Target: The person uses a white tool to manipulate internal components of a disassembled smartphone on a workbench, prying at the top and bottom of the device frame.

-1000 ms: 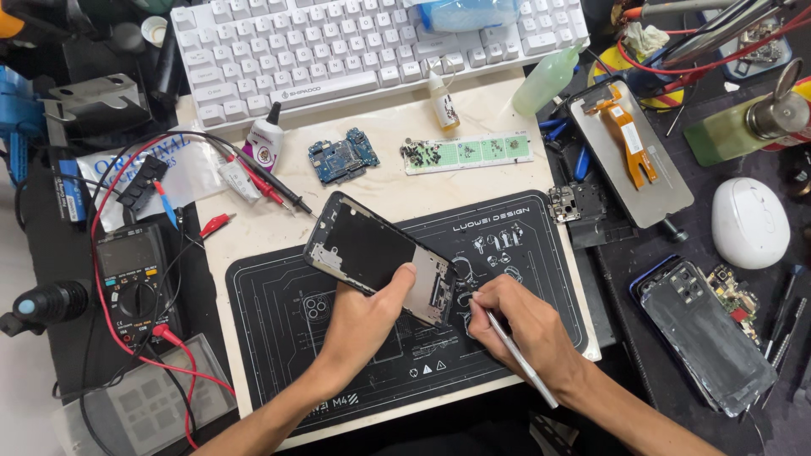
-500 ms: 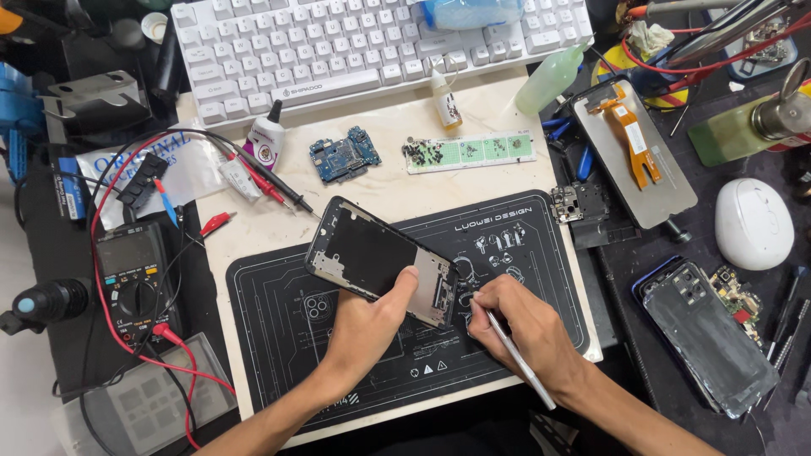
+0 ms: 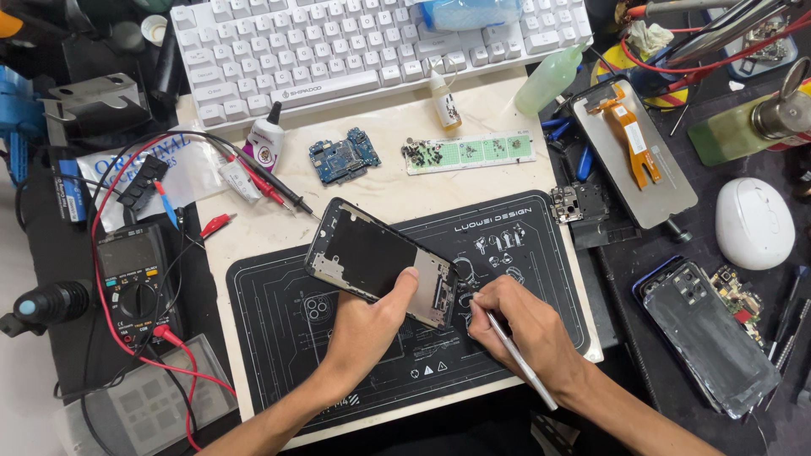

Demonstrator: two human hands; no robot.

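Observation:
My left hand [image 3: 367, 333] grips an opened phone frame [image 3: 376, 257] by its near edge, holding it tilted above a black work mat [image 3: 279, 329]. My right hand [image 3: 519, 325] holds a thin silver tool [image 3: 519, 363] like a pen, its tip down at the frame's lower right corner. A small blue circuit board [image 3: 342, 156] lies on the pale desk beyond the mat. A green strip tray [image 3: 469, 152] with small parts sits beside it.
A white keyboard [image 3: 380, 46] runs along the back. A multimeter [image 3: 131, 274] with red and black leads sits at left. To the right lie a phone screen with an orange flex cable [image 3: 634, 160], a white mouse [image 3: 752, 224] and a phone back cover [image 3: 710, 333].
The phone frame and my left hand have shifted very slightly; my right hand stays at the frame's corner with the tool.

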